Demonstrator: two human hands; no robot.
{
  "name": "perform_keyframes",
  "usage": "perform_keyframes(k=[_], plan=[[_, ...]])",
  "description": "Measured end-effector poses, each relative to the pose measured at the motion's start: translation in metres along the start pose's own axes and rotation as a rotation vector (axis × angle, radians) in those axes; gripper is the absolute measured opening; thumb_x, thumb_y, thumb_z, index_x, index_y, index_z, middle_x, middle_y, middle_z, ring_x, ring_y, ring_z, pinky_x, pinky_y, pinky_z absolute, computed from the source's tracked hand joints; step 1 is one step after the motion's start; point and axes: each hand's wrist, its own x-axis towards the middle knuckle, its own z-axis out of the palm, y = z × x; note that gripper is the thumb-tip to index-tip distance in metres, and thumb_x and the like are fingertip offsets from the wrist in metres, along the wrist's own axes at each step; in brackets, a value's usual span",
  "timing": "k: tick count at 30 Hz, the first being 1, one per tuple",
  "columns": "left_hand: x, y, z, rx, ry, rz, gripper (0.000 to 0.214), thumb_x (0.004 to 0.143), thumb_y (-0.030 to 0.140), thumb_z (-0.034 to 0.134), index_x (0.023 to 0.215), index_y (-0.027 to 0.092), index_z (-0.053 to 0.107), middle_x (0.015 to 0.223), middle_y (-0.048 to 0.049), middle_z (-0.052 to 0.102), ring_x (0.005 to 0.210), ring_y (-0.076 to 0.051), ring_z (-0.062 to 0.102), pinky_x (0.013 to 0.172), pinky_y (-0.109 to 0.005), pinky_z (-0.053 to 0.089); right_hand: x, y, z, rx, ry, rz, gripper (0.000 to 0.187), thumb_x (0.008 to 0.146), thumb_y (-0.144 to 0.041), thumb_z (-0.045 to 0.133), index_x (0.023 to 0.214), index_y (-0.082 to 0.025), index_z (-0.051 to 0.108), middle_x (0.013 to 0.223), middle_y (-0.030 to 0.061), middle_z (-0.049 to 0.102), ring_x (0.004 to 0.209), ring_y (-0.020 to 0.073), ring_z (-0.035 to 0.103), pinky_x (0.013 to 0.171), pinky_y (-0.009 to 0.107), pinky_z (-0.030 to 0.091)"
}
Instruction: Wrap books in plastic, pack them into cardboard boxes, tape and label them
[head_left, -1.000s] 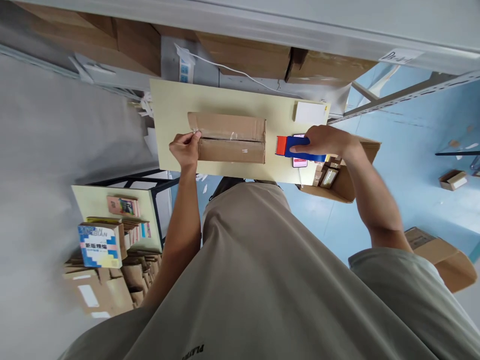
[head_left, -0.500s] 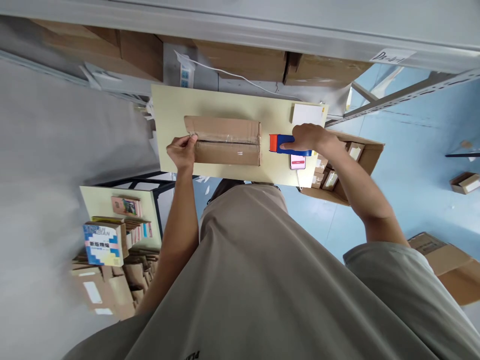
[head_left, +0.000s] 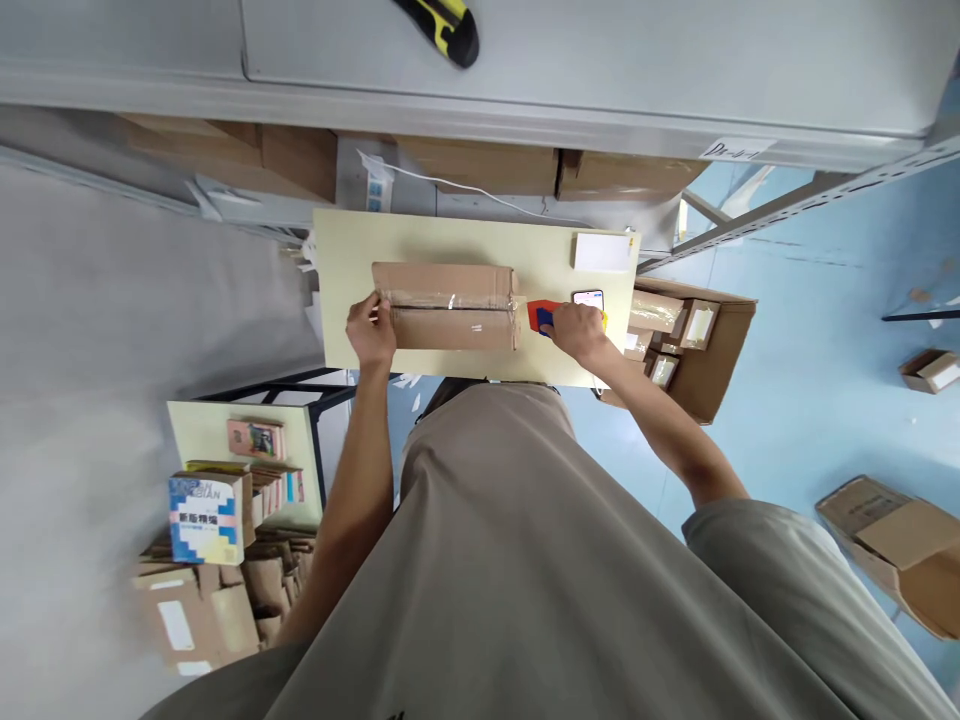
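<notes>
Carton (head_left: 448,320): left hand (head_left: 371,333) pinches end; right hand (head_left: 576,330) grips tape dispenser (head_left: 541,316).

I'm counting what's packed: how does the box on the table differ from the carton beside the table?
The taped box is closed, clear tape along its seam; the open carton shows small packages inside. The taped box lies on the table with the left hand at its end; the open carton sits lower, untouched. Both are brown cardboard.
</notes>
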Motion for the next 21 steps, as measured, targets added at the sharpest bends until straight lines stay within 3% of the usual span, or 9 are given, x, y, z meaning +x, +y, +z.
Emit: perform_keyframes(k=[3, 5, 9, 13, 17, 21], plan=[[-0.020, 0.037, 0.007, -0.002, 0.046, 0.161, 0.058, 0.113, 0.055, 0.066, 0.158, 0.018, 0.073, 0.168, -0.0265, 0.066, 0.166, -0.043, 0.056, 0.144, -0.063, 0.041, -0.022, 0.013, -0.012, 0.009, 0.049, 0.064, 0.051, 0.121, -0.047, 0.057, 0.138, -0.004, 0.078, 0.127, 0.0342, 0.083, 0.116, 0.0420, 0.083, 0.083, 0.041, 0.055], [-0.039, 0.076, 0.017, -0.067, -0.012, 0.360, 0.067, 0.118, 0.065, 0.054, 0.169, 0.022, 0.064, 0.177, -0.0234, 0.059, 0.173, -0.041, 0.048, 0.147, -0.062, 0.036, -0.040, 0.019, -0.031, 0.019, 0.118, 0.093, 0.054, 0.121, -0.050, 0.057, 0.140, -0.004, 0.077, 0.128, 0.0348, 0.083, 0.118, 0.0430, 0.083, 0.086, 0.041, 0.056], [-0.076, 0.171, 0.040, -0.251, -0.148, 0.813, 0.067, 0.124, 0.066, 0.038, 0.176, 0.029, 0.059, 0.173, -0.0199, 0.064, 0.168, -0.036, 0.055, 0.144, -0.057, 0.040, -0.075, 0.023, -0.081, 0.055, 0.332, 0.140, 0.057, 0.122, -0.054, 0.053, 0.141, -0.005, 0.073, 0.124, 0.0327, 0.084, 0.118, 0.0434, 0.081, 0.091, 0.042, 0.057], [-0.085, 0.256, 0.049, -0.339, -0.189, 1.139, 0.064, 0.126, 0.059, 0.032, 0.181, 0.034, 0.054, 0.171, -0.0167, 0.066, 0.163, -0.034, 0.061, 0.139, -0.058, 0.047, -0.094, 0.018, -0.134, 0.081, 0.551, 0.169, 0.060, 0.124, -0.056, 0.042, 0.147, -0.005, 0.066, 0.120, 0.0301, 0.081, 0.113, 0.0437, 0.080, 0.093, 0.044, 0.056], [-0.063, 0.319, 0.054, -0.395, -0.090, 1.255, 0.065, 0.129, 0.044, 0.015, 0.183, 0.032, 0.050, 0.174, -0.0168, 0.062, 0.166, -0.030, 0.060, 0.138, -0.056, 0.049, -0.084, 0.014, -0.186, 0.047, 0.721, 0.149, 0.052, 0.125, -0.033, 0.030, 0.155, -0.001, 0.058, 0.120, 0.0277, 0.081, 0.115, 0.0394, 0.080, 0.109, 0.047, 0.052], [-0.034, 0.352, 0.061, -0.419, -0.072, 1.229, 0.066, 0.130, 0.044, 0.012, 0.182, 0.025, 0.048, 0.182, -0.0179, 0.055, 0.172, -0.026, 0.053, 0.143, -0.047, 0.044, -0.046, 0.016, -0.227, -0.041, 0.830, 0.094, 0.053, 0.122, -0.015, 0.020, 0.154, 0.002, 0.059, 0.133, 0.0292, 0.079, 0.127, 0.0347, 0.078, 0.129, 0.050, 0.040]])
